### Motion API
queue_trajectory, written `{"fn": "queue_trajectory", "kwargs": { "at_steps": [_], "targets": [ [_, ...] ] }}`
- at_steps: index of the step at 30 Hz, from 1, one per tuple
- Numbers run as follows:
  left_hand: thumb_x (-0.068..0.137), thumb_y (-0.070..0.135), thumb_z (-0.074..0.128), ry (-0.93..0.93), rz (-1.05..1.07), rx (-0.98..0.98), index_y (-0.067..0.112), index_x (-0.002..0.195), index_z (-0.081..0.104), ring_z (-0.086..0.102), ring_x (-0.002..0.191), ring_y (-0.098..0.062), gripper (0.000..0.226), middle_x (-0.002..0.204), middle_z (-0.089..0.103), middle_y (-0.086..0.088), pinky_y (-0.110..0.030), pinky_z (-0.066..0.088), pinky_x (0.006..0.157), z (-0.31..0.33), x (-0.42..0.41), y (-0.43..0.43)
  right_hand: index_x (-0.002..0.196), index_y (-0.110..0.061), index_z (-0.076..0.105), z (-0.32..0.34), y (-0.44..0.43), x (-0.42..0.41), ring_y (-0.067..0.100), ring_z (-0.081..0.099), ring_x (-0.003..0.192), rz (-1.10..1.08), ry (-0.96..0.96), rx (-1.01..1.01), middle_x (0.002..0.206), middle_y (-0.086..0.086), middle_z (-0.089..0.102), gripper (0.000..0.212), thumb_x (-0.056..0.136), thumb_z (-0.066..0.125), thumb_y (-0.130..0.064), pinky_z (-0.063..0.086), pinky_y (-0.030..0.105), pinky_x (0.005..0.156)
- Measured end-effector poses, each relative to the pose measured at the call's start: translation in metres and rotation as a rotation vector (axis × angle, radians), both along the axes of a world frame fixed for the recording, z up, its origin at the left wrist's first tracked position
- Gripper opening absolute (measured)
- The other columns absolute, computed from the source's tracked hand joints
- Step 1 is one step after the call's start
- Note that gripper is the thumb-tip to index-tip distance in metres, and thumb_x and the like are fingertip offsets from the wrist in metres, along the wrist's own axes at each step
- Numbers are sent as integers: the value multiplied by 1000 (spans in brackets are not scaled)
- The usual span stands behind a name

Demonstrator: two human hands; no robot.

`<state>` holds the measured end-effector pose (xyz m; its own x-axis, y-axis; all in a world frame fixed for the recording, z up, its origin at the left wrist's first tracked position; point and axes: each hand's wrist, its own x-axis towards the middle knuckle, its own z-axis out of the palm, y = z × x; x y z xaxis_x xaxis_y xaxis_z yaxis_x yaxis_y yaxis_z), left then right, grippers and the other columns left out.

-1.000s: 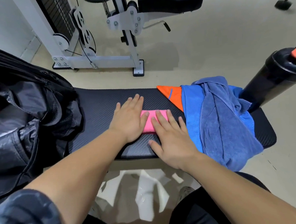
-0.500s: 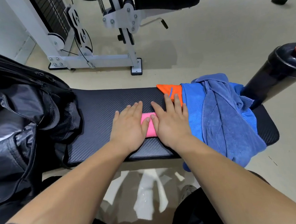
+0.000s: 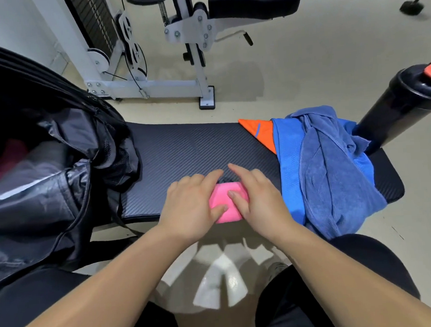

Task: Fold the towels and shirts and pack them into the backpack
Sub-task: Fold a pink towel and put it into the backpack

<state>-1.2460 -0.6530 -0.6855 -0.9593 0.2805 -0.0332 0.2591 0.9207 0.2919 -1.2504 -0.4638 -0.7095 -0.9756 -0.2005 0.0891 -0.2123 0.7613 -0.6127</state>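
While the left hand (image 3: 192, 205) and right hand (image 3: 262, 198) curl round the folded pink towel (image 3: 223, 195) mid-frame, a loose lift toward the backpack (image 3: 59, 212) at left might spring it open.

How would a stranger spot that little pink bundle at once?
Find the black padded bench. At its near edge, the left hand and right hand hold a small folded towel. It is bright pink; the clothes beside it are blue and orange.

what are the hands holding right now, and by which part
The folded pink towel, on the bench. The left hand grips its left end, the right hand its right end, thumbs on top and fingers over its far edge.
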Motion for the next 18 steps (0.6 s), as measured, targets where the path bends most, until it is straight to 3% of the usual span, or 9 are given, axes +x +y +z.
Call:
{"fn": "queue_trajectory", "kwargs": {
  "at_steps": [3,5,9,13,16,18],
  "targets": [
    [66,57,79,-67,34,169,35,107,45,54,92,-19,58,101,52,9,-42,48,81,15,0,-10,144,-38,46,20,-3,1,7,53,105,-20,-10,-220,121,-6,56,62,89,73,-28,45,25,94],
    [61,53,86,-164,70,345,35,98,42,53,82,-12,60,93,53,10,-35,48,72,24,-1,-22,139,-39,50,38,-9,-1,3,55,101,-32,-46,-350,114,-11,59,65,84,80,-22,43,15,91],
    [67,43,89,-272,23,533,46,113,45,55,69,-4,64,84,61,6,-28,45,65,50,3,-47,129,-37,60,71,-24,-9,1,59,100,47,-76,-476,110,-17,63,57,80,84,-19,43,12,88],
    [74,27,86,-260,-38,656,49,124,43,61,95,0,70,110,63,18,-23,50,83,72,15,-66,125,-39,62,90,-47,-17,9,63,107,172,-68,-468,112,-14,68,54,79,85,-21,48,23,93],
    [79,16,80,-213,-24,672,44,123,46,63,94,-9,62,110,64,20,-34,53,85,88,25,-87,126,-36,63,98,-70,-22,13,64,107,206,-78,-472,110,-9,70,54,78,85,-29,50,29,95],
    [81,12,76,-165,3,654,44,121,48,64,96,-9,58,112,65,19,-35,53,87,103,34,-105,127,-37,62,104,-88,-25,9,64,108,255,-91,-452,113,-10,69,53,78,82,-40,50,26,94]
  ]
}}
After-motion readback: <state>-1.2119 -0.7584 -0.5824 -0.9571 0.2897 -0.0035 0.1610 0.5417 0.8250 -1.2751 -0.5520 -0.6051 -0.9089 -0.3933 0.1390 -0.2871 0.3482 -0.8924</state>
